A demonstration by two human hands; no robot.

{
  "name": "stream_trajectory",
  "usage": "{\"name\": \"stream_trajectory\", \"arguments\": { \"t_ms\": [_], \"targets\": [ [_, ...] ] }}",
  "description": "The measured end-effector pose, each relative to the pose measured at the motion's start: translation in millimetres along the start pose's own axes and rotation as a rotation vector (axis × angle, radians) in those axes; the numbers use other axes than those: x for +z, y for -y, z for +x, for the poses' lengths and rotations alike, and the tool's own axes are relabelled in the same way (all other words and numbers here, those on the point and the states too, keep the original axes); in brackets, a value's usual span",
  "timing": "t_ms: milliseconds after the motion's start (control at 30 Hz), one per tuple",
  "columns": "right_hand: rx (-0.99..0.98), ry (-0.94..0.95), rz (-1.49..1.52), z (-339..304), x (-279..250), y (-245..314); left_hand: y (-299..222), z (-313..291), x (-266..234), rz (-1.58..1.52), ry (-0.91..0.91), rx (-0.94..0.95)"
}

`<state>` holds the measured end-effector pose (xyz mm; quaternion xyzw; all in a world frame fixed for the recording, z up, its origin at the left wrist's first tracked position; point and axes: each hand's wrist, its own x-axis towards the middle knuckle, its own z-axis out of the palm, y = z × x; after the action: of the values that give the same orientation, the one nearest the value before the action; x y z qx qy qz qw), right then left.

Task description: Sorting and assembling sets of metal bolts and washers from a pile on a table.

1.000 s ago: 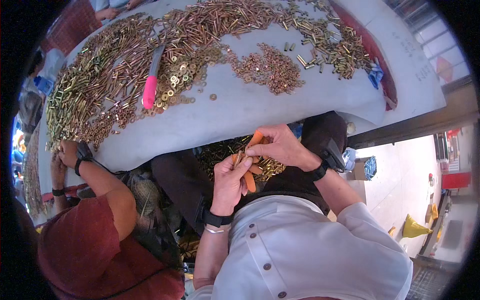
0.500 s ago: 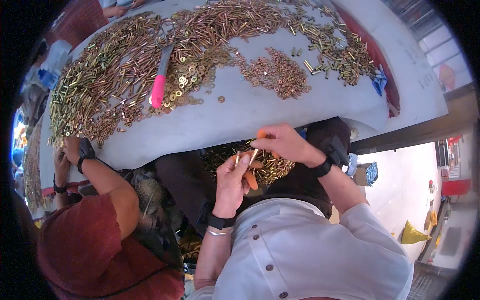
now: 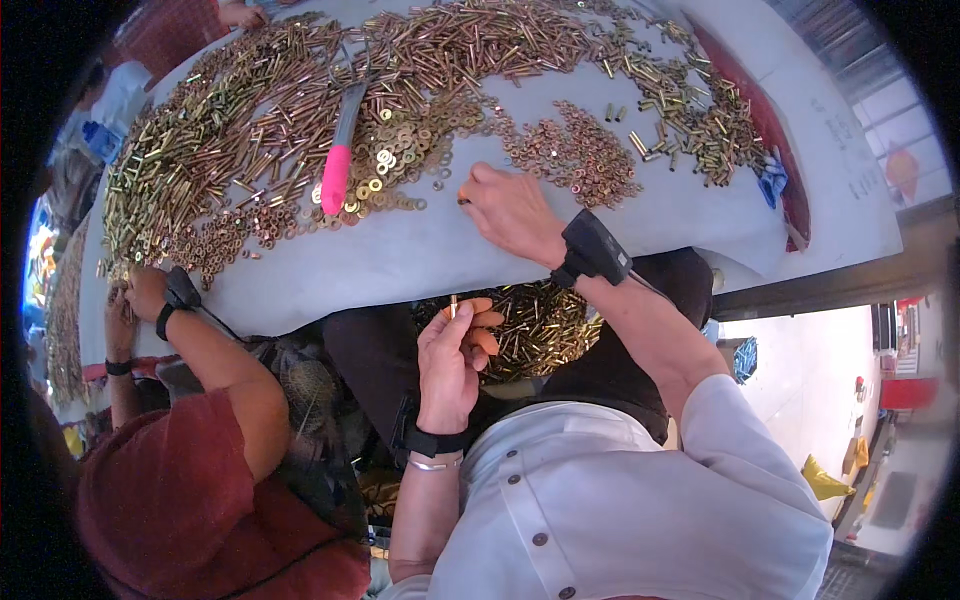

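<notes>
Over the lap, my left hand [image 3: 448, 368] pinches a small brass-coloured metal pin [image 3: 454, 303] upright between thumb and fingers. Orange covers sit on several of its fingertips. My right hand [image 3: 512, 215] is above the near part of the table, its fingers bent together, and whatever they may hold is hidden. Left of its fingertips lie flat washers [image 3: 400, 160] in a loose pile. Beyond it is a heap of small coppery nuts [image 3: 575, 150]. Below the table edge, between the legs, a mass of brass-coloured metal pieces [image 3: 545, 325] lies behind my left hand.
A large heap of metal tubes [image 3: 230, 130] covers the table's far and left parts. A pink-handled tool [image 3: 337, 180] lies among the washers. At left, a co-worker in a red sleeve [image 3: 190, 470] handles pieces at the table edge. A blue cloth [image 3: 772, 180] lies at the right edge.
My right hand has left my left hand and moved up and left over the table, towards the washers. My left hand has shifted slightly left, still holding a pin.
</notes>
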<state>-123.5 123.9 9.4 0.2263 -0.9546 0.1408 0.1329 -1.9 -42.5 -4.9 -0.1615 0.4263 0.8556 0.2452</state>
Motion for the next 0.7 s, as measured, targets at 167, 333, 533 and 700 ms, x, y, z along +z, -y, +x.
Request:
{"name": "stream_trajectory", "arguments": {
  "t_ms": [167, 333, 533, 700],
  "targets": [
    [0.004, -0.047, 0.085, -4, 8, -10, -2, 0, 5, 0.025, -0.017, -0.016],
    [0.242, -0.155, 0.278, -10, 2, -14, -2, 4, 5, 0.035, 0.049, -0.048],
    [0.557, -0.121, 0.767, -14, -2, -20, 1, 8, 14, 0.072, 0.07, -0.021],
    [0.513, -0.009, 0.805, -45, -23, 4, 1, 9, 23, 0.106, 0.082, -0.013]
  ]
}}
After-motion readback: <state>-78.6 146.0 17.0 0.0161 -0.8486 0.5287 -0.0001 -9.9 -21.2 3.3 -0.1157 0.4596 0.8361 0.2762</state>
